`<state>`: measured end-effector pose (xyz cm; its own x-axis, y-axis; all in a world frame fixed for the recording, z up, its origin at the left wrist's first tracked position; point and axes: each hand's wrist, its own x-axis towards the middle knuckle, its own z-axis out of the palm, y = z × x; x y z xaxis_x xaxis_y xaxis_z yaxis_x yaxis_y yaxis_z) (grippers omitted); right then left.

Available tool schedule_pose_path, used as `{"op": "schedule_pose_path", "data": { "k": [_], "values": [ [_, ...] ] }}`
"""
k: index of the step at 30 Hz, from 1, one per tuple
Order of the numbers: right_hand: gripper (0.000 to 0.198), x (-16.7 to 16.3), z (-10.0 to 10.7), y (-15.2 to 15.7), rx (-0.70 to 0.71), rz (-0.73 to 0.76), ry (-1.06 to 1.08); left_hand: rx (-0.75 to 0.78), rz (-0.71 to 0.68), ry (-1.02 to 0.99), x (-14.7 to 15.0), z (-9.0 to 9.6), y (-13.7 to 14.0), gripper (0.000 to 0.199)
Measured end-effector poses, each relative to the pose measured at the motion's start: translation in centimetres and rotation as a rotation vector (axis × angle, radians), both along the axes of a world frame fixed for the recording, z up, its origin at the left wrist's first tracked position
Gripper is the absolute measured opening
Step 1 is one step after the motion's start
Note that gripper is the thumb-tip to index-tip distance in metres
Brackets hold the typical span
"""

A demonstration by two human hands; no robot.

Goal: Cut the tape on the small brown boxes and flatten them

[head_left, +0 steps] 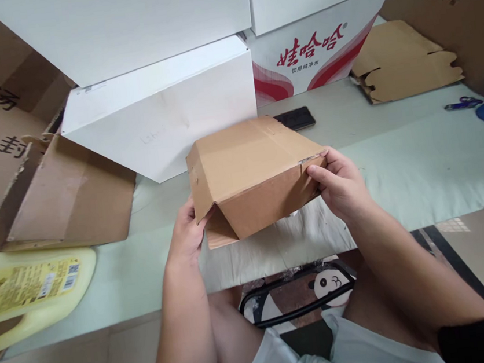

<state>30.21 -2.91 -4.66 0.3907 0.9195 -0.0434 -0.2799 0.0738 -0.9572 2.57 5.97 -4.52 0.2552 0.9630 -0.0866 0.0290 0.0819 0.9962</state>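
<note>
A brown cardboard box is held tilted between my hands over the front edge of the cloth-covered table. My left hand grips its left end, where the end flap hangs partly folded; some of those fingers are hidden behind the cardboard. At the right end, my right hand has its thumb on the front side and its fingers around the corner. Just behind the box lies a black phone, partly covered by it.
White boxes and a red-and-white carton stand along the back. Flattened cardboard and blue scissors lie to the right. On the left are an opened brown carton and a yellow bottle. The pale green cloth covers the table.
</note>
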Motion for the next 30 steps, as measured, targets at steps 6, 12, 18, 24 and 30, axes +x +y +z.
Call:
{"op": "schedule_pose_path", "data": {
  "k": [6, 12, 18, 24, 30],
  "values": [
    [0.035, 0.05, -0.12, -0.05, -0.003, 0.011, 0.006, 0.011, 0.018, -0.001, -0.01, -0.02, 0.01, 0.027],
    [0.031, 0.11, -0.16, -0.05, -0.008, 0.001, -0.054, 0.037, 0.017, 0.017, -0.1, -0.07, 0.01, 0.023],
    [0.03, 0.12, -0.19, -0.03, -0.012, 0.001, -0.055, 0.055, 0.019, 0.048, -0.08, -0.04, 0.02, 0.026],
    [0.031, 0.11, -0.15, -0.03, -0.009, -0.005, -0.051, 0.025, 0.025, 0.042, 0.12, 0.37, -0.09, 0.028],
    [0.033, 0.07, 0.03, -0.09, -0.02, -0.006, 0.007, 0.042, 0.019, 0.035, 0.13, 0.37, -0.14, 0.026]
  ]
}}
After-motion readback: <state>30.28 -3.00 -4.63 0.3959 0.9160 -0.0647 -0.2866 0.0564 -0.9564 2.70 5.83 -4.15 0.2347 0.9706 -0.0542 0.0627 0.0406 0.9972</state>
